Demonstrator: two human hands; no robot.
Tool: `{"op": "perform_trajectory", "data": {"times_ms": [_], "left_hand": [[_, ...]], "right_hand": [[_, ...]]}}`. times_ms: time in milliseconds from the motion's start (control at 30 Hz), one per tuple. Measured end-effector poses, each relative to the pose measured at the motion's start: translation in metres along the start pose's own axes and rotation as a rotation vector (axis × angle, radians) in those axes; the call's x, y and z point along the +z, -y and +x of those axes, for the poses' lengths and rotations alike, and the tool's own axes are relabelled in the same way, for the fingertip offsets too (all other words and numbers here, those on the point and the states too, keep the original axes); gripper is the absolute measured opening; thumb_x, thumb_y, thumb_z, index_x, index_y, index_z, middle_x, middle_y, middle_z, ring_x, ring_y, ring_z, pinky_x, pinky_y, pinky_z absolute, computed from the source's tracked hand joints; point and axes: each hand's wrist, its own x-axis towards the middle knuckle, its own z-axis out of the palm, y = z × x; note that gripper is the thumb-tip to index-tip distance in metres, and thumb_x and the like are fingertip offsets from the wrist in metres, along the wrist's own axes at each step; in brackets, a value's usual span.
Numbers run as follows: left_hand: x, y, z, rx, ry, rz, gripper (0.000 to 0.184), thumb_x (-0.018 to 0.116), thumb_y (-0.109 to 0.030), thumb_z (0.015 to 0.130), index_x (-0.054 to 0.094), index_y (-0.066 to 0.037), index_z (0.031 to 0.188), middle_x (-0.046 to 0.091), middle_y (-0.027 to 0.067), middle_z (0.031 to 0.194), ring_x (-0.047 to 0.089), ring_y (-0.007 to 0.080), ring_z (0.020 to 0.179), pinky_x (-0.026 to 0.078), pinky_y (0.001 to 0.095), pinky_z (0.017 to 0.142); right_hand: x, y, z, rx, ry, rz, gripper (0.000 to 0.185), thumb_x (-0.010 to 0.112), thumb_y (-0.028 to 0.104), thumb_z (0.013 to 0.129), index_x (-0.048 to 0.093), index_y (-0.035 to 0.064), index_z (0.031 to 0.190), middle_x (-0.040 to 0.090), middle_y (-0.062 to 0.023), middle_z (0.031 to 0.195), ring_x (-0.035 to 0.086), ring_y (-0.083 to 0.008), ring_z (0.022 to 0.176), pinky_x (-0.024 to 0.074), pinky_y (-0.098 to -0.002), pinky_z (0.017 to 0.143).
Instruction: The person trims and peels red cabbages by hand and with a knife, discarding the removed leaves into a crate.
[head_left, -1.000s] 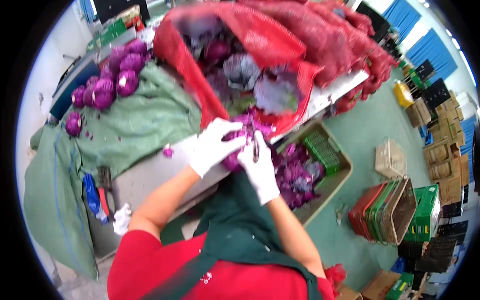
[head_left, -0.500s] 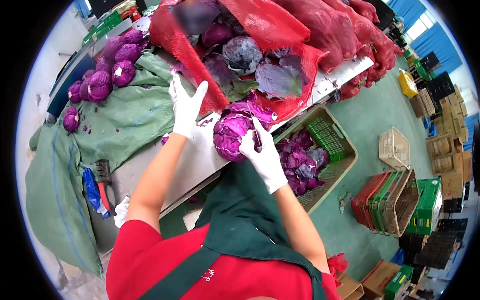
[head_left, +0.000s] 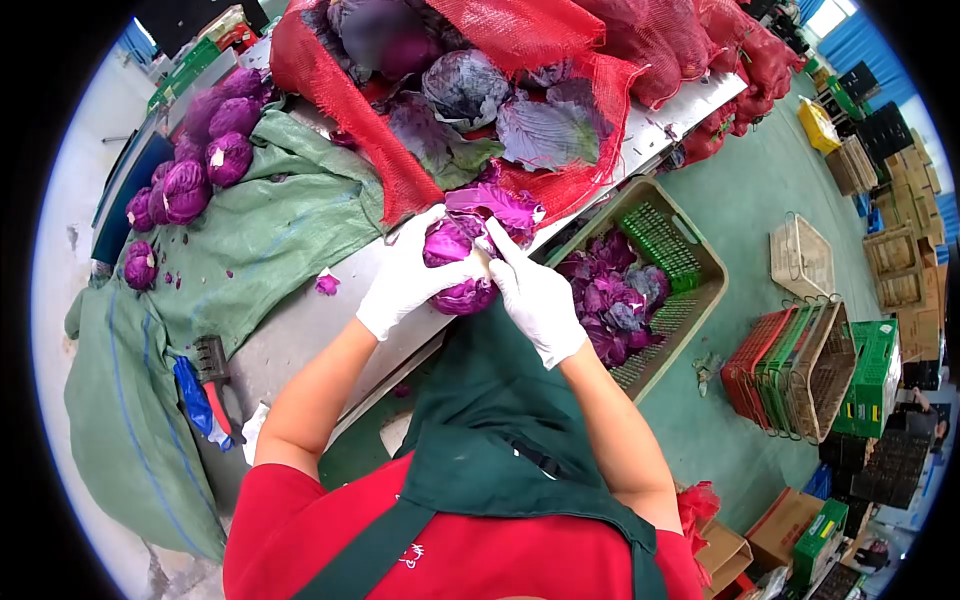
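A red cabbage [head_left: 466, 298] with a pale stem end is between my white-gloved hands at the table's edge. My left hand [head_left: 412, 278] wraps its left side, thumb lying across the front. On the other side my right hand [head_left: 537, 305] grips the cabbage with its fingertips near the pale stem. A loosened purple outer leaf [head_left: 505, 207] sticks out at the top, beyond my right fingertips. Just past it lies an open red mesh sack [head_left: 400, 170] holding unpeeled red cabbages [head_left: 466, 88] with dull outer leaves.
Peeled cabbages [head_left: 185, 190] sit on a green woven sheet [head_left: 280, 230] at left. A tool with a red handle [head_left: 215, 375] lies nearby. A crate [head_left: 690, 335] of leaf scraps stands right of the table. Full mesh sacks [head_left: 650, 50] lie behind; stacked crates [head_left: 790, 370] stand on the floor.
My left hand, open and apart from the cabbage before, has come right and down onto it. My right hand stays at the cabbage. The view has shifted slightly.
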Motion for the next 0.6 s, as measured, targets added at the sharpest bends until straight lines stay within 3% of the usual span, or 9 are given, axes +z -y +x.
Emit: {"op": "perform_trajectory", "data": {"times_ms": [133, 200, 233, 300, 333, 433, 467, 500, 600], "left_hand": [[0.001, -0.005, 0.000, 0.022, 0.014, 0.010, 0.091, 0.086, -0.033, 0.073, 0.041, 0.000, 0.145, 0.048, 0.0191, 0.141, 0.047, 0.0275, 0.132, 0.035, 0.0384, 0.113], [0.004, 0.010, -0.001, 0.021, -0.057, 0.013, 0.091, 0.086, -0.033, 0.073, 0.040, 0.000, 0.144, 0.048, 0.0194, 0.140, 0.047, 0.0274, 0.132, 0.036, 0.0386, 0.113], [0.005, 0.010, -0.005, 0.022, -0.055, 0.011, 0.091, 0.086, -0.033, 0.073, 0.040, 0.000, 0.144, 0.048, 0.0194, 0.140, 0.047, 0.0274, 0.132, 0.036, 0.0386, 0.113], [0.005, 0.010, -0.010, 0.079, -0.049, 0.064, 0.090, 0.085, -0.032, 0.074, 0.040, 0.000, 0.144, 0.047, 0.0198, 0.141, 0.047, 0.0274, 0.132, 0.036, 0.0384, 0.113], [0.006, 0.013, -0.009, 0.088, -0.055, 0.047, 0.087, 0.084, -0.030, 0.076, 0.040, 0.000, 0.145, 0.047, 0.0191, 0.141, 0.046, 0.0266, 0.132, 0.036, 0.0380, 0.113], [0.002, 0.017, -0.003, 0.041, -0.048, -0.074, 0.085, 0.083, -0.028, 0.077, 0.039, 0.000, 0.145, 0.048, 0.0178, 0.141, 0.047, 0.0256, 0.132, 0.036, 0.0376, 0.113], [0.000, 0.023, -0.002, 0.051, -0.033, -0.034, 0.083, 0.082, -0.025, 0.078, 0.040, 0.000, 0.145, 0.049, 0.0162, 0.141, 0.048, 0.0246, 0.131, 0.036, 0.0370, 0.112], [-0.002, 0.026, 0.001, 0.057, -0.037, -0.034, 0.083, 0.082, -0.025, 0.078, 0.040, 0.000, 0.145, 0.049, 0.0162, 0.141, 0.048, 0.0246, 0.131, 0.036, 0.0370, 0.112], [-0.002, 0.032, 0.001, 0.040, -0.071, -0.246, 0.084, 0.083, -0.023, 0.076, 0.041, -0.002, 0.146, 0.048, 0.0175, 0.142, 0.048, 0.0273, 0.131, 0.037, 0.0380, 0.112]], "right_hand": [[-0.003, 0.009, 0.007, 0.095, 0.074, -0.109, 0.043, 0.049, 0.032, 0.102, 0.052, 0.0209, 0.143, 0.069, -0.0144, 0.085, 0.067, -0.0320, 0.073, 0.0542, -0.0400, 0.066], [0.018, -0.008, 0.011, -0.065, -0.210, 0.142, 0.040, 0.044, 0.032, 0.103, 0.056, 0.0203, 0.140, 0.071, -0.0147, 0.097, 0.069, -0.0314, 0.081, 0.0550, -0.0392, 0.072], [0.015, -0.015, 0.017, 0.085, -0.187, 0.170, 0.039, 0.041, 0.032, 0.104, 0.059, 0.0188, 0.136, 0.070, -0.0134, 0.110, 0.069, -0.0315, 0.091, 0.0547, -0.0386, 0.078], [0.005, -0.027, 0.022, 0.303, -0.031, 0.277, 0.041, 0.040, 0.034, 0.104, 0.057, 0.0177, 0.137, 0.069, -0.0126, 0.116, 0.068, -0.0330, 0.097, 0.0539, -0.0397, 0.081], [0.004, -0.024, 0.025, 0.176, 0.000, 0.218, 0.045, 0.041, 0.038, 0.104, 0.053, 0.0152, 0.141, 0.068, -0.0132, 0.121, 0.068, -0.0319, 0.102, 0.0526, -0.0404, 0.086], [0.017, -0.011, 0.022, 0.170, -0.063, 0.225, 0.066, 0.062, 0.053, 0.091, 0.051, 0.0125, 0.142, 0.067, -0.0182, 0.123, 0.065, -0.0327, 0.113, 0.0493, -0.0399, 0.095], [0.012, -0.016, 0.025, 0.241, 0.073, 0.299, 0.071, 0.068, 0.055, 0.086, 0.051, 0.0129, 0.140, 0.068, -0.0193, 0.119, 0.065, -0.0345, 0.112, 0.0493, -0.0397, 0.095], [0.009, -0.025, 0.027, 0.256, 0.127, 0.341, 0.064, 0.063, 0.053, 0.090, 0.052, 0.0129, 0.139, 0.069, -0.0181, 0.113, 0.067, -0.0329, 0.106, 0.0513, -0.0397, 0.090], [-0.020, -0.024, 0.026, 0.417, 0.017, 0.195, 0.052, 0.050, 0.047, 0.099, 0.049, 0.0152, 0.141, 0.071, -0.0177, 0.105, 0.070, -0.0303, 0.094, 0.0545, -0.0415, 0.078]]}}
